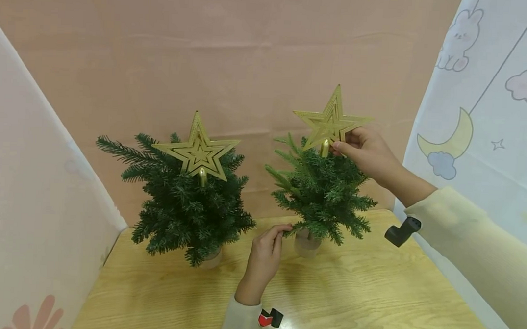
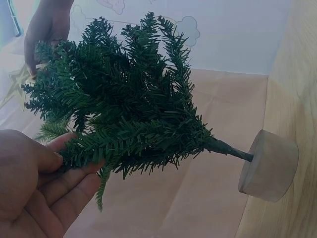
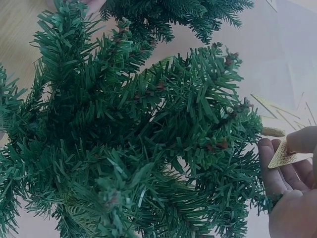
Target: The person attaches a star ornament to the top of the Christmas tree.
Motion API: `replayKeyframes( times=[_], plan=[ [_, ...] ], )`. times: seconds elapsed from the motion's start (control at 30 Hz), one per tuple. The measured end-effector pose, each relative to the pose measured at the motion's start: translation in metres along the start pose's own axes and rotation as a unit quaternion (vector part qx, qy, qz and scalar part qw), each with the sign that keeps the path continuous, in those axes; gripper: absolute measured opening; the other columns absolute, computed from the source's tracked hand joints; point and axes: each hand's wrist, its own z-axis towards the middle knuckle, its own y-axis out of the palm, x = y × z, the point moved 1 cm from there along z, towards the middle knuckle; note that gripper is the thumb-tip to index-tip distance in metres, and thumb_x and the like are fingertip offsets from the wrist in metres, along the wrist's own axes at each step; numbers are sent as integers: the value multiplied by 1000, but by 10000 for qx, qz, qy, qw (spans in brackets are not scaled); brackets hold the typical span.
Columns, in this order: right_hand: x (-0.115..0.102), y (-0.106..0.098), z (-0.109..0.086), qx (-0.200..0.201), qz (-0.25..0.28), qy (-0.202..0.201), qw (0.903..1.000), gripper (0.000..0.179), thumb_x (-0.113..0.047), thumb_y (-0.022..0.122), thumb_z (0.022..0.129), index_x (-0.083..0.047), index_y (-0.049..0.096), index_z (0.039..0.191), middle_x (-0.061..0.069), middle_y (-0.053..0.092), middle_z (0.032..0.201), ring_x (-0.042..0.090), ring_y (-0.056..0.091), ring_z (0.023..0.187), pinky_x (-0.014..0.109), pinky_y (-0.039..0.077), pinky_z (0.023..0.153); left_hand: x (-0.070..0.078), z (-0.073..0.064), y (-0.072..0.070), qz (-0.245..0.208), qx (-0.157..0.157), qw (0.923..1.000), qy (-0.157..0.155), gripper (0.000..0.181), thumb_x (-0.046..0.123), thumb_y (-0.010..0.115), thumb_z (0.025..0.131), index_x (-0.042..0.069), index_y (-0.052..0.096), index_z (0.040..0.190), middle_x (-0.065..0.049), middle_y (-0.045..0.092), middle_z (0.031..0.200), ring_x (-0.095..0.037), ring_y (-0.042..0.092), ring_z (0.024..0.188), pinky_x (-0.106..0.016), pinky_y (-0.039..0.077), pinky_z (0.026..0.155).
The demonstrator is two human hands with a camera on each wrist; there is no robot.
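Observation:
A gold star tree topper (image 1: 331, 122) stands at the tip of the right small artificial Christmas tree (image 1: 328, 192). My right hand (image 1: 370, 152) pinches its lower right point between thumb and fingers, also seen in the right wrist view on the gold star (image 3: 285, 156). Low on the same tree, my left hand (image 1: 266, 250) pinches the end of a green branch (image 2: 114, 141). That tree rises from a round pale wooden base (image 2: 270, 166). To the left, another small tree (image 1: 186, 215) bears its own gold star (image 1: 200, 152), which no hand touches.
Both trees stand on a light wooden table (image 1: 351, 286). A pinkish cloth backdrop (image 1: 251, 51) hangs behind them. Pale printed cloth (image 1: 492, 86) borders the right side, and a white panel (image 1: 33, 174) the left. Dark camera mounts sit at both wrists.

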Motion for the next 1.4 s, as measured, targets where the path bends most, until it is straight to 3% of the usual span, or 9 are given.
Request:
replayKeyframes(
  times=[0.27, 0.47, 0.57, 0.67, 0.8, 0.87, 0.93, 1.13, 1.4],
  plan=[
    [-4, 0, 0, 10, 26, 38, 10000, 43, -27, 56, 101, -2, 52, 135, 16, 59, 127, 17, 61, 110, 33, 48, 96, -1, -1, 0, -35, -35, 9999, -104, 28, 14, 43, 105, 18, 65, 123, 4, 66, 119, -3, 30, 37, -20, 39, 44],
    [-6, -2, 0, 163, 208, -32, 9996, 42, -29, 56, 100, -4, 55, 134, 12, 60, 130, 11, 57, 113, 28, 45, 96, 1, 0, -1, -66, -38, 9999, -93, 28, 13, 43, 105, 17, 65, 123, 2, 67, 117, -2, 28, 35, -19, 38, 41],
    [-5, -3, 0, 227, 345, -117, 9991, 40, -28, 56, 100, -2, 56, 131, 6, 64, 124, 7, 58, 108, 23, 46, 91, 2, -1, 0, -74, -31, 10000, -55, 28, 13, 43, 105, 16, 65, 122, 0, 69, 109, -1, 27, 36, -19, 38, 41],
    [-4, -6, 0, 313, 441, -129, 9985, 37, -28, 57, 100, -1, 58, 125, -3, 69, 107, 4, 57, 87, 25, 45, 80, 2, -1, 0, -81, -30, 10000, -43, 28, 13, 44, 105, 16, 65, 123, -1, 69, 104, -1, 28, 36, -20, 39, 42],
    [-4, -8, 1, 375, 646, -73, 9972, 33, -26, 57, 100, 0, 58, 119, -9, 68, 99, 6, 57, 91, 36, 44, 89, 2, -1, -1, -61, -50, 9999, -65, 28, 13, 43, 105, 17, 65, 123, 0, 68, 114, -1, 28, 36, -20, 39, 43],
    [-4, -8, 2, 351, 717, -94, 9968, 32, -26, 56, 101, 0, 58, 119, -8, 69, 106, 8, 57, 109, 44, 42, 100, 2, -1, -1, -48, -50, 10000, -69, 28, 13, 43, 105, 17, 65, 123, 1, 67, 119, -2, 29, 36, -20, 39, 43],
    [-4, -9, 2, 299, 852, -139, 9958, 31, -24, 55, 101, 0, 58, 120, -7, 69, 109, 10, 58, 111, 43, 42, 101, 1, 0, -1, -38, -55, 9999, -76, 28, 13, 43, 105, 17, 65, 123, 1, 67, 118, -2, 29, 37, -20, 39, 43],
    [-1, -13, 1, 228, 874, -212, 9957, 31, -24, 53, 102, 0, 58, 122, -6, 68, 114, 8, 60, 107, 23, 48, 90, 2, 1, 3, -54, -95, 9999, -68, 28, 13, 44, 105, 18, 65, 123, 1, 68, 112, -3, 30, 38, -20, 38, 43],
    [-3, -8, 7, -175, 598, -313, 9976, 39, -24, 50, 103, 0, 51, 133, 12, 60, 131, 11, 57, 109, 25, 47, 86, -2, -2, -1, 1, -3, 9999, -118, 28, 11, 45, 105, 18, 64, 124, 1, 66, 89, -3, 31, 40, -21, 37, 41]
  ],
)
